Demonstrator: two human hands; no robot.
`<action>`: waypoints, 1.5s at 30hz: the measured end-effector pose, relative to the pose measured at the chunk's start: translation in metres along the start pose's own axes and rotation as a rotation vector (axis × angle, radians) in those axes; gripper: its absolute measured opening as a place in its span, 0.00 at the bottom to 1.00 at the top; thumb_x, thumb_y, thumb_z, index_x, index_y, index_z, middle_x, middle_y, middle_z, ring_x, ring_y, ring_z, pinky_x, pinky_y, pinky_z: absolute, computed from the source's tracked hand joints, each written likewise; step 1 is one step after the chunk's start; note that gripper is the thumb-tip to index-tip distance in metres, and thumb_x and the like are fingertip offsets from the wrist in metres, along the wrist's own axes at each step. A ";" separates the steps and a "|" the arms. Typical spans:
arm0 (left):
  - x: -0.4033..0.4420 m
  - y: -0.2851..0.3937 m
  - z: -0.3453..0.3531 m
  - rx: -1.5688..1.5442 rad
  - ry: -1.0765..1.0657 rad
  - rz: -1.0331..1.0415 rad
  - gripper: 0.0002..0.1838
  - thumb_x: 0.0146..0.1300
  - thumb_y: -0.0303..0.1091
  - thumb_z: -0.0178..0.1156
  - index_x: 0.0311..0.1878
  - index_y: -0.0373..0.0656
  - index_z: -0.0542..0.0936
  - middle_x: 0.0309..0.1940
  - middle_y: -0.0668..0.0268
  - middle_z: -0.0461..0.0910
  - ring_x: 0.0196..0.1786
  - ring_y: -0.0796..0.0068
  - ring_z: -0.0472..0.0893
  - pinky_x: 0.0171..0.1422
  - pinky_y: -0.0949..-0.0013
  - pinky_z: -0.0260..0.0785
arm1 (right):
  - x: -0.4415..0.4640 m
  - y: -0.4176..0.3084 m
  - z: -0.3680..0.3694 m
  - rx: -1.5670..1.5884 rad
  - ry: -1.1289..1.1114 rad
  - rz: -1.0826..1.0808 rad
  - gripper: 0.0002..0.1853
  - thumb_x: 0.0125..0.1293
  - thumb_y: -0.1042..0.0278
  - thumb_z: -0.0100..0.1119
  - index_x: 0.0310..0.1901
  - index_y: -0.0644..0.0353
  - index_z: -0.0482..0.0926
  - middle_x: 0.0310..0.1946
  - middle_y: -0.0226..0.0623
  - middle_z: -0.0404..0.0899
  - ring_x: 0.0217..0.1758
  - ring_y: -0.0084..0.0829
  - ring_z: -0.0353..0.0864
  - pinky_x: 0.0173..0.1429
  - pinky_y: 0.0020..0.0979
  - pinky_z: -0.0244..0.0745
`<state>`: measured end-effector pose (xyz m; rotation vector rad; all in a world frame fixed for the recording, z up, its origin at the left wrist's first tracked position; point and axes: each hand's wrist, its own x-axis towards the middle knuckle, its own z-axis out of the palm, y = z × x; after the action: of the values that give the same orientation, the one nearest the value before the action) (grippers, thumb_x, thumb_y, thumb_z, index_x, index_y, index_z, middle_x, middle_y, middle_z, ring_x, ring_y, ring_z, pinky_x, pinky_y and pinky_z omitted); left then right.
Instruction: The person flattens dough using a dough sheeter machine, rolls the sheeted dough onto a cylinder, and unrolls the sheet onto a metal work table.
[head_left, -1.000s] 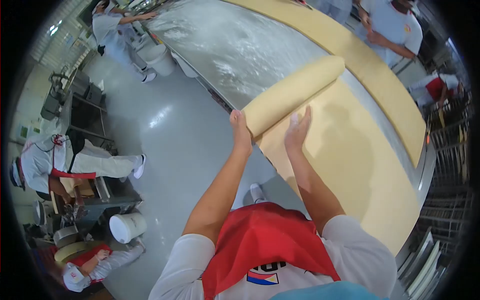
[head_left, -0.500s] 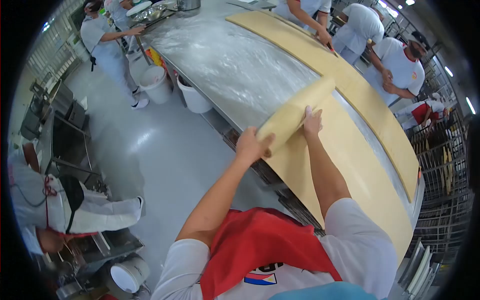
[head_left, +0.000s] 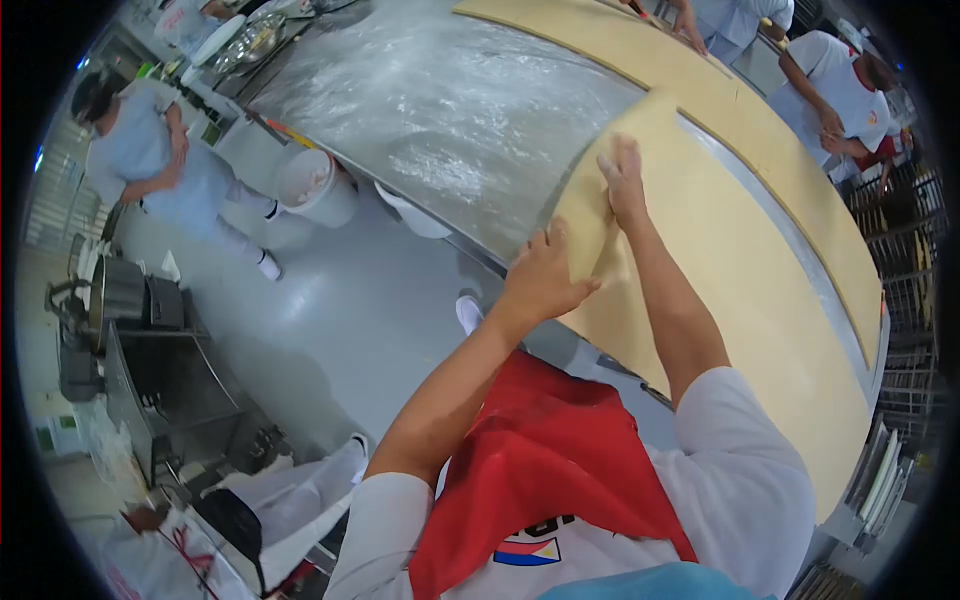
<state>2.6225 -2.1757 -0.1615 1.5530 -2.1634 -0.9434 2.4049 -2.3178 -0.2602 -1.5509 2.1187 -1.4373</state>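
Note:
A thick roll of pale yellow dough [head_left: 592,190] lies at a slant on the metal table [head_left: 430,120]. From the roll a wide flat dough sheet [head_left: 740,300] spreads toward the right. My left hand [head_left: 545,272] rests on the near end of the roll, its fingers apart and the thumb out to the right. Farther up, my right hand [head_left: 624,180] lies against the roll's right side with fingers stretched out. Behind the sheet runs a second long strip of dough [head_left: 700,105]. White flour streaks cover the table's left part.
Co-workers stand beyond the table [head_left: 830,95], one co-worker [head_left: 165,170] is at the upper left, and another [head_left: 290,500] is at the lower left. A white bucket [head_left: 318,188] stands beside the table. Metal bowls [head_left: 255,42] sit at its far left corner. Racks [head_left: 905,290] line the right edge.
Both hands have shifted up and right in view, still at the roll, and the roll looks more steeply angled. The upper-left co-worker has turned and stepped away from the table. The camera view has also shifted.

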 end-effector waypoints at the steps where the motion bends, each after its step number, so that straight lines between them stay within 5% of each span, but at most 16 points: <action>1: 0.017 -0.011 -0.007 0.030 -0.013 -0.055 0.53 0.51 0.49 0.70 0.74 0.35 0.55 0.66 0.41 0.64 0.68 0.40 0.65 0.71 0.52 0.61 | 0.006 -0.014 -0.003 0.274 -0.203 -0.047 0.32 0.71 0.55 0.53 0.71 0.66 0.62 0.73 0.50 0.60 0.78 0.49 0.53 0.80 0.38 0.45; 3: 0.041 -0.044 -0.029 -0.006 -0.031 -0.022 0.54 0.50 0.49 0.72 0.75 0.37 0.53 0.67 0.40 0.62 0.69 0.39 0.64 0.72 0.51 0.60 | 0.020 -0.036 0.011 0.571 -0.369 -0.065 0.31 0.71 0.56 0.52 0.70 0.67 0.64 0.73 0.50 0.60 0.78 0.49 0.53 0.80 0.39 0.45; 6: 0.073 -0.076 -0.077 0.089 -0.050 0.024 0.55 0.49 0.48 0.73 0.75 0.38 0.53 0.70 0.39 0.56 0.71 0.36 0.60 0.74 0.47 0.56 | 0.058 -0.070 0.071 -0.431 -0.366 0.097 0.29 0.72 0.56 0.46 0.69 0.65 0.66 0.72 0.53 0.60 0.78 0.54 0.50 0.81 0.49 0.38; 8: 0.088 -0.089 -0.096 0.226 -0.100 0.055 0.54 0.49 0.48 0.72 0.75 0.38 0.54 0.72 0.39 0.54 0.72 0.35 0.57 0.75 0.44 0.54 | 0.062 -0.032 0.212 -0.230 -0.010 -0.114 0.29 0.72 0.55 0.44 0.71 0.58 0.65 0.71 0.62 0.58 0.78 0.59 0.47 0.80 0.52 0.38; 10: 0.104 -0.095 -0.110 0.553 0.009 0.213 0.48 0.52 0.49 0.70 0.73 0.38 0.61 0.74 0.42 0.49 0.74 0.34 0.53 0.76 0.39 0.47 | 0.081 -0.139 0.190 0.456 -0.674 -0.009 0.30 0.74 0.48 0.44 0.70 0.59 0.67 0.65 0.53 0.71 0.70 0.47 0.67 0.76 0.46 0.54; 15: 0.171 -0.169 -0.130 0.597 -0.016 0.483 0.33 0.66 0.54 0.55 0.70 0.48 0.69 0.74 0.58 0.60 0.78 0.46 0.50 0.78 0.37 0.38 | 0.104 -0.202 0.225 0.847 -0.614 -0.020 0.23 0.76 0.54 0.45 0.59 0.62 0.78 0.51 0.40 0.83 0.57 0.31 0.81 0.64 0.32 0.71; 17: 0.191 -0.216 -0.166 0.701 0.043 0.456 0.33 0.67 0.55 0.53 0.71 0.50 0.68 0.75 0.59 0.59 0.78 0.45 0.50 0.78 0.36 0.38 | 0.109 -0.161 0.209 0.760 -0.339 0.033 0.20 0.75 0.58 0.47 0.56 0.61 0.80 0.48 0.38 0.85 0.55 0.32 0.82 0.62 0.33 0.73; 21: 0.214 -0.306 -0.256 0.925 0.130 0.067 0.31 0.70 0.53 0.49 0.70 0.46 0.69 0.75 0.58 0.60 0.77 0.36 0.49 0.77 0.33 0.37 | 0.069 -0.046 0.110 -0.208 -0.034 -0.135 0.18 0.69 0.61 0.52 0.58 0.54 0.78 0.56 0.46 0.80 0.61 0.47 0.77 0.64 0.42 0.71; 25: 0.256 -0.278 -0.259 0.778 0.156 0.165 0.32 0.70 0.54 0.50 0.69 0.43 0.70 0.75 0.55 0.57 0.78 0.39 0.48 0.77 0.33 0.38 | -0.037 -0.046 0.022 -0.638 -0.078 0.227 0.22 0.72 0.64 0.46 0.65 0.58 0.72 0.64 0.46 0.73 0.71 0.47 0.66 0.75 0.48 0.55; 27: 0.281 -0.262 -0.187 0.033 -0.044 0.788 0.34 0.70 0.56 0.50 0.70 0.43 0.68 0.76 0.55 0.55 0.79 0.50 0.49 0.79 0.41 0.38 | -0.091 -0.063 0.010 -0.757 -0.107 0.327 0.24 0.73 0.64 0.43 0.69 0.58 0.67 0.71 0.44 0.63 0.76 0.45 0.57 0.78 0.53 0.44; 30: 0.291 -0.201 -0.161 0.256 -0.301 1.038 0.35 0.69 0.57 0.49 0.70 0.40 0.67 0.75 0.56 0.59 0.78 0.58 0.54 0.81 0.50 0.39 | -0.148 -0.118 0.003 -0.931 -0.182 0.372 0.26 0.74 0.62 0.43 0.72 0.54 0.62 0.75 0.42 0.58 0.79 0.45 0.50 0.79 0.55 0.38; 34: 0.418 -0.217 -0.128 0.512 0.005 0.831 0.34 0.71 0.58 0.45 0.74 0.49 0.63 0.77 0.59 0.54 0.80 0.56 0.48 0.81 0.47 0.36 | -0.233 -0.157 -0.039 -1.075 -0.091 0.671 0.29 0.73 0.62 0.44 0.75 0.50 0.58 0.75 0.37 0.57 0.80 0.41 0.51 0.79 0.58 0.35; 38: 0.446 -0.216 -0.155 0.534 0.146 0.715 0.33 0.72 0.55 0.45 0.72 0.43 0.64 0.74 0.54 0.61 0.77 0.53 0.57 0.79 0.46 0.43 | -0.434 -0.117 -0.090 -0.652 0.434 0.973 0.27 0.75 0.55 0.43 0.70 0.61 0.64 0.72 0.48 0.62 0.73 0.45 0.65 0.74 0.43 0.58; 40: 0.483 -0.233 -0.135 0.539 0.090 0.625 0.30 0.73 0.53 0.44 0.71 0.46 0.68 0.75 0.54 0.58 0.78 0.54 0.55 0.79 0.44 0.41 | -0.538 -0.126 -0.093 -0.559 0.536 1.251 0.27 0.74 0.55 0.45 0.67 0.65 0.68 0.63 0.57 0.72 0.70 0.50 0.68 0.73 0.39 0.62; 42: 0.449 -0.197 -0.155 1.061 -0.101 0.474 0.29 0.76 0.52 0.34 0.74 0.52 0.64 0.80 0.58 0.46 0.81 0.49 0.42 0.80 0.39 0.31 | -0.628 -0.158 -0.094 -0.102 0.633 1.748 0.27 0.73 0.49 0.48 0.62 0.64 0.73 0.45 0.52 0.82 0.49 0.47 0.81 0.52 0.42 0.76; 45: 0.425 -0.170 -0.117 0.960 0.242 0.206 0.37 0.75 0.57 0.35 0.78 0.41 0.51 0.80 0.50 0.38 0.81 0.49 0.36 0.80 0.42 0.31 | -0.873 -0.139 -0.033 -0.702 0.256 1.664 0.21 0.71 0.51 0.50 0.50 0.62 0.77 0.34 0.51 0.82 0.40 0.47 0.82 0.45 0.47 0.76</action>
<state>2.6610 -2.6397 -0.2400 1.5968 -2.6518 0.4297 2.8741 -1.6002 -0.4786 0.6399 2.7469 -0.2353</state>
